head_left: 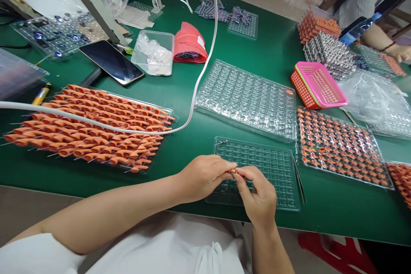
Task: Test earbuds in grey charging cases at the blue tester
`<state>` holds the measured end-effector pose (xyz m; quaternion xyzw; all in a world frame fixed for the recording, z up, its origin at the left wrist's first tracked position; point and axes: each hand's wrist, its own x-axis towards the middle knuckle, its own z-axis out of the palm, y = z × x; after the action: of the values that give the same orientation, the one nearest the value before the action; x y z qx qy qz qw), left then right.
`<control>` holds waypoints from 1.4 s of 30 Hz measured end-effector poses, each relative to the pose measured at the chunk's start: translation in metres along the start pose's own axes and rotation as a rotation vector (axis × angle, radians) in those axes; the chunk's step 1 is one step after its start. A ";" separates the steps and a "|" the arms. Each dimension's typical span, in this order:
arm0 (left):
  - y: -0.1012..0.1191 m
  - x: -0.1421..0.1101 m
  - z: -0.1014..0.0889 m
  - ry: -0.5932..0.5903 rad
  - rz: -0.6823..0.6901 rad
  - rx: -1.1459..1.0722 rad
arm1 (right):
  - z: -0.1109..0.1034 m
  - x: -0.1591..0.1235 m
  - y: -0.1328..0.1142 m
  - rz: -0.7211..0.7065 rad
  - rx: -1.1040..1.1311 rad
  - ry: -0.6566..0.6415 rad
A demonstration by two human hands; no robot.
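My left hand and my right hand meet at the fingertips over a clear tray of small compartments. Pinched between both hands is a small orange part, mostly covered by the fingers. One small dark piece with an orange tip lies in the tray's far left corner. Along the tray's right edge rests a pair of tweezers. To the left stand rows of orange shell-like parts with thin metal pins sticking out.
A larger clear tray lies beyond, with a filled tray to its right. Pink baskets, a phone and a plastic box stand farther back. A white cable loops across the table. A co-worker's hand is far right.
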<state>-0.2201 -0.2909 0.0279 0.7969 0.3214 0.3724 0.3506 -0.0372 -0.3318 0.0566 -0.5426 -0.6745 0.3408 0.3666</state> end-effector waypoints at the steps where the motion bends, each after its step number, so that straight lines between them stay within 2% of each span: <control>1: 0.000 0.000 0.000 -0.001 0.003 0.000 | 0.000 0.000 0.000 -0.013 -0.002 0.004; 10: 0.001 -0.001 0.000 -0.007 0.044 0.054 | 0.002 0.000 0.005 -0.088 -0.037 0.024; 22: 0.002 -0.004 0.000 -0.041 0.056 0.080 | 0.000 -0.001 0.001 -0.015 0.011 -0.030; 34: 0.001 -0.006 0.001 -0.076 0.088 0.092 | 0.001 -0.001 0.002 -0.037 -0.053 -0.042; 38: 0.004 -0.004 -0.001 -0.072 0.022 0.015 | 0.000 -0.001 0.000 0.005 -0.022 -0.031; 42: 0.006 0.002 -0.007 -0.037 -0.152 -0.135 | -0.002 0.000 -0.001 0.066 0.034 0.030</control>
<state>-0.2233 -0.2906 0.0362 0.7515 0.3487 0.3506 0.4366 -0.0362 -0.3322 0.0580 -0.5632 -0.6448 0.3560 0.3744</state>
